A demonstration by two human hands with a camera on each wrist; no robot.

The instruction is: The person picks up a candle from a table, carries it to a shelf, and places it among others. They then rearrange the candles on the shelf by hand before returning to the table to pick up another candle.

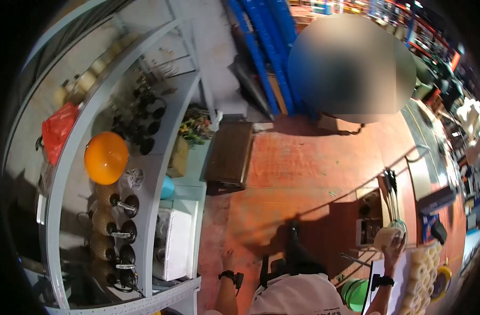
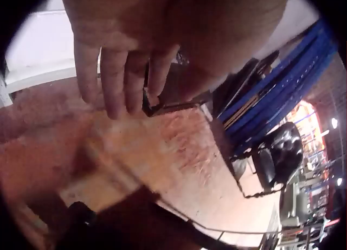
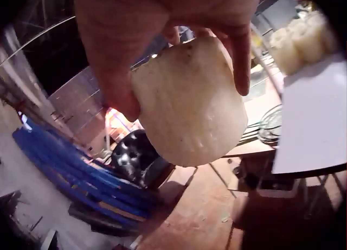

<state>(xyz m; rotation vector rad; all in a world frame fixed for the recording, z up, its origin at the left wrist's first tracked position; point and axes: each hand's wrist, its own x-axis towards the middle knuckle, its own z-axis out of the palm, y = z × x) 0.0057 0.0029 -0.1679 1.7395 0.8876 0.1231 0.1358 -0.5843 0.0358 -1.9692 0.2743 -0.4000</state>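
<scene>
My right hand (image 1: 395, 245) grips a thick cream pillar candle (image 3: 190, 106), its thumb and fingers spread around the sides. In the right wrist view the candle's waxy surface shows a few dark specks near the top edge. More cream candles (image 1: 421, 281) stand crowded on a white tabletop (image 3: 312, 117) beside my right forearm. My left hand (image 2: 162, 27) hangs loosely over the reddish floor with nothing in it, fingers relaxed and pointing down. In the head view it is low, just right of the grey shelving.
Grey shelving (image 1: 166, 121) on the left holds an orange ball-like object (image 1: 107, 157), a red bag (image 1: 60, 131) and dark-based stands. A dark wooden box (image 1: 229, 153) stands on the floor. Blue beams (image 1: 271, 58) lean at the back. A green bucket (image 1: 355, 293) sits near the table.
</scene>
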